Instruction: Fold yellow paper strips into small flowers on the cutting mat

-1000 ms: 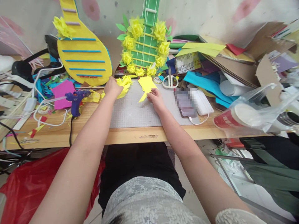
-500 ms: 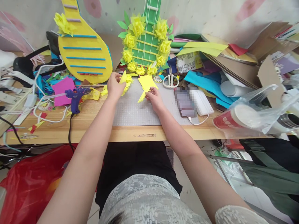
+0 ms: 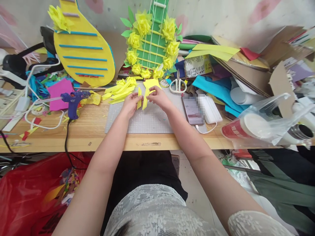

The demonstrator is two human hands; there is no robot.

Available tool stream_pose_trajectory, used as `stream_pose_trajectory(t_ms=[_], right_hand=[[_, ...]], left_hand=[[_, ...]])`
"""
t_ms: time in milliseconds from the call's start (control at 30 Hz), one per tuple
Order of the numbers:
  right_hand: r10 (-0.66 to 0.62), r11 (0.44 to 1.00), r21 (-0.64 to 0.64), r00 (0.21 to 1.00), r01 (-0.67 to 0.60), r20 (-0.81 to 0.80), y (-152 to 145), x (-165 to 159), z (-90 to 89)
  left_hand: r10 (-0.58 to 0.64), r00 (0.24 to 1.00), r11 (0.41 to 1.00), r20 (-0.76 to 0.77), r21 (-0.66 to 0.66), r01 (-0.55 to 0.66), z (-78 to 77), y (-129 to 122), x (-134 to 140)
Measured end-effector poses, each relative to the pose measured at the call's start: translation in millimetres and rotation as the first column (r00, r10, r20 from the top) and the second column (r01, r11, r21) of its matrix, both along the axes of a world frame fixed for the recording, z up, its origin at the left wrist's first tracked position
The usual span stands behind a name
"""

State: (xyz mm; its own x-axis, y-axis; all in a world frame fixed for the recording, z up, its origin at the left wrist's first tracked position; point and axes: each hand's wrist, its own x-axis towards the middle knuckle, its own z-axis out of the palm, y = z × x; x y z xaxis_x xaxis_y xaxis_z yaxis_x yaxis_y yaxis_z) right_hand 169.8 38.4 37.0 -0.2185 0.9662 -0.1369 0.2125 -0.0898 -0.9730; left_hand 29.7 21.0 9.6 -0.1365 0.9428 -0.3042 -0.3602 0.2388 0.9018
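Note:
Over the grey cutting mat, my left hand pinches a narrow folded piece of yellow paper. Close beside it, my right hand grips a second yellow paper strip, held upright with its lower end pointing down. The two pieces are a small gap apart. Behind my left hand lies a pile of yellow paper strips. A flat yellow paper sheet rests just behind my right hand.
A green paper-flowered instrument and a yellow one stand at the back. Left is a purple glue gun. To the right are scissors, a phone, a power bank and a bagged cup.
My left hand has come away from the yellow pile, moving right and nearer to me with a piece of paper. My right hand has shifted slightly left and back, still holding its strip.

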Motion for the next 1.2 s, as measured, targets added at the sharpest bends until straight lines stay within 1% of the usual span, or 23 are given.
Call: stream_pose_trajectory(t_ms=[100,267,333,467,567,700,767,867,933,1067,1200], right_hand=[[-0.032,0.999,-0.024,0.999,0.032,0.0,0,-7,-8.1],[-0.041,0.998,0.038,0.999,0.04,0.017,3,-14,-20.4],[-0.068,0.996,0.064,0.996,0.064,0.054,5,-15,-24.4],[-0.141,0.981,0.155,0.98,0.119,0.139,7,-14,-30.0],[-0.154,0.977,0.164,0.982,0.134,0.114,5,-13,-32.9],[-0.157,0.973,0.179,0.987,0.148,0.038,1,-13,-36.0],[-0.135,0.978,0.158,0.99,0.138,-0.027,0,-13,-36.4],[-0.093,0.991,0.085,0.986,0.105,-0.139,-1,-12,-35.3],[-0.095,0.994,0.043,0.977,0.105,-0.19,-2,-12,-33.8],[-0.144,0.989,0.002,0.968,0.147,-0.203,-5,-11,-30.1],[-0.154,0.987,0.003,0.967,0.158,-0.202,-7,-11,-26.5]], left_hand=[[-0.007,1.0,1.0,0.019,-0.006,0.007,0.2,0,-2],[-0.032,0.999,0.999,0.004,-0.015,0.032,3.5,-3,-1],[-0.056,0.998,0.998,-0.008,-0.016,0.056,2.6,-3,-1],[-0.085,0.996,0.996,-0.02,0.013,0.085,-2.1,-2,-2],[-0.077,0.997,0.997,-0.007,0.029,0.077,-3.4,-2,-1],[-0.058,0.998,0.998,-0.015,0.006,0.058,-1.1,-5,2],[-0.056,0.998,0.998,-0.004,0.006,0.056,-0.3,-7,3],[-0.042,0.999,0.999,0.02,0.027,0.041,-0.6,-7,4],[-0.041,0.999,0.998,0.03,0.038,0.04,-1.2,-7,4],[-0.081,0.996,0.996,0.036,0.043,0.079,-1.7,-7,5],[-0.088,0.995,0.994,0.043,0.071,0.085,-1.7,-9,6]])
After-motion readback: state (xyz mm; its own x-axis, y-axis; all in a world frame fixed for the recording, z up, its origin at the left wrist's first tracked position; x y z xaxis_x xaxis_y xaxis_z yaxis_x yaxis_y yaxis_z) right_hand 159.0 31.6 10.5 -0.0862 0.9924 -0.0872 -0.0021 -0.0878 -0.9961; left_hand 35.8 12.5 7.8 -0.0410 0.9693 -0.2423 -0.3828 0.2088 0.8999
